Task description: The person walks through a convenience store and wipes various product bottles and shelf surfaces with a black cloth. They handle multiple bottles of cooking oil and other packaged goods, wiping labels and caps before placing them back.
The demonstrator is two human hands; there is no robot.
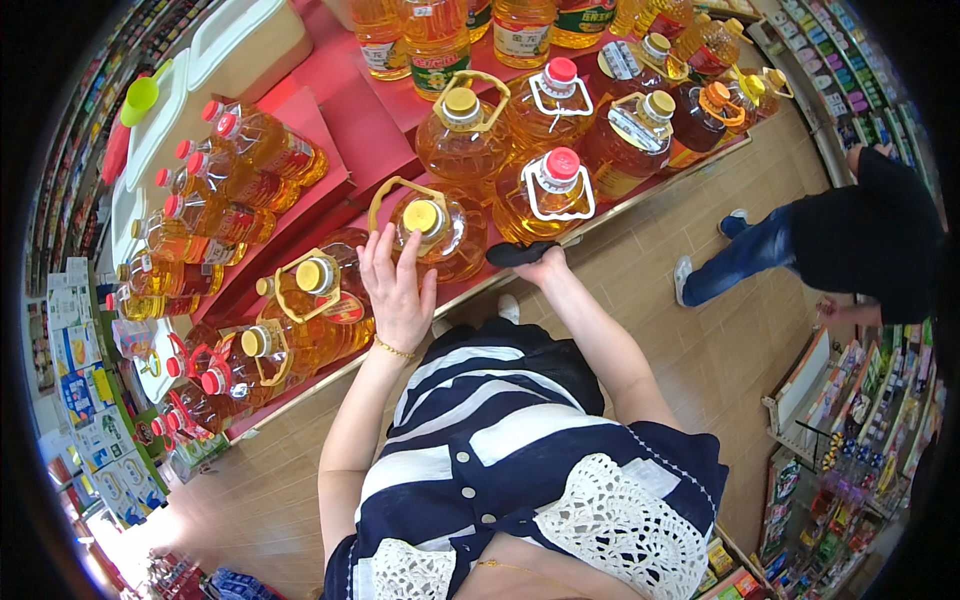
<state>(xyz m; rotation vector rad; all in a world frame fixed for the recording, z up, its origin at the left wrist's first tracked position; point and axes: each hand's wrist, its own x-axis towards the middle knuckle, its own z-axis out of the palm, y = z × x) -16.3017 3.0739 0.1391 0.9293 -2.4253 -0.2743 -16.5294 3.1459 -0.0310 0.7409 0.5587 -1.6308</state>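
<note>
My left hand (397,292) is spread over a large cooking-oil jug (457,236) with a yellow cap (423,217) and a raised yellow handle (390,196). Its fingertips are at the cap and handle; whether they touch is unclear. My right hand (547,270) grips a dark, soft-looking object, perhaps a black cloth (517,253), at the front edge of the red display stand (480,289). Just beyond that hand stands an oil jug with a red cap (561,165) and a white handle. More yellow-capped jugs (319,277) stand to the left of my left hand.
Several smaller oil bottles (225,180) stand on a raised red step at the left. White lidded bins (247,45) and a green scoop (142,97) lie behind. A person in dark clothes (862,232) is in the aisle at right, near stocked shelves (862,420).
</note>
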